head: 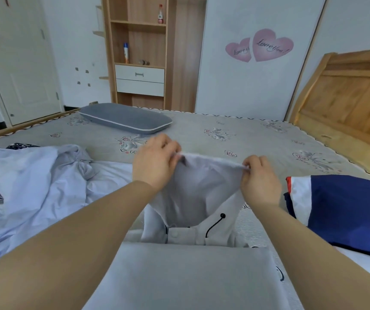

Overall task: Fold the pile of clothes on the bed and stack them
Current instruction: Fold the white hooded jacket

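Both hands pinch the hood edge of a pale grey hoodie [193,193]: left hand [155,162] at one corner, right hand [260,177] at the other, holding it taut above the bed [268,139]. Its folded body lies nearest the person. If either pinch slips, the hood may sag crooked, and a drawstring [213,224] could bunch inside the fold.

head view | forward-down | near hands | faces bed [257,139]

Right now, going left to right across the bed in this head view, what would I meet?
Crumpled pale blue clothes → left hand → grey hood → right hand → navy folded garment → wooden headboard.
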